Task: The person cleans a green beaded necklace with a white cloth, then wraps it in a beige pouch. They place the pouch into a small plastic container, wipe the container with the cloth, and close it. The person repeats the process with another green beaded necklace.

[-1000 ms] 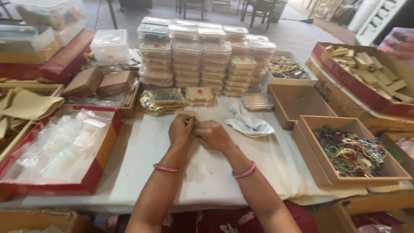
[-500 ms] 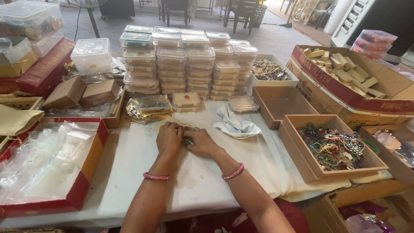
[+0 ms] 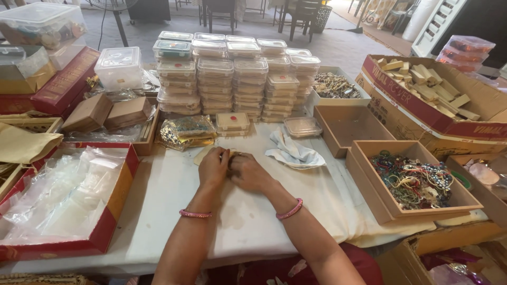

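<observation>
My left hand (image 3: 212,167) and my right hand (image 3: 248,172) rest close together on the white cloth (image 3: 174,195) covering the table, fingers curled over a small gold-coloured piece that lies on a tan card (image 3: 203,153). The piece is mostly hidden by my fingers. Each wrist wears a pink bangle. Just beyond my hands lie a crinkled gold foil packet (image 3: 186,130) and a small lidded plastic box (image 3: 233,122).
Several stacks of clear plastic boxes (image 3: 232,74) stand at the back. A crumpled white cloth (image 3: 293,152) lies right of my hands. Cardboard boxes sit right: an open one (image 3: 346,124), one of mixed bangles (image 3: 414,180). A red box of plastic bags (image 3: 58,195) sits left.
The view has shifted slightly; my hands stay together over the small piece, fingers working on it with little overall movement.
</observation>
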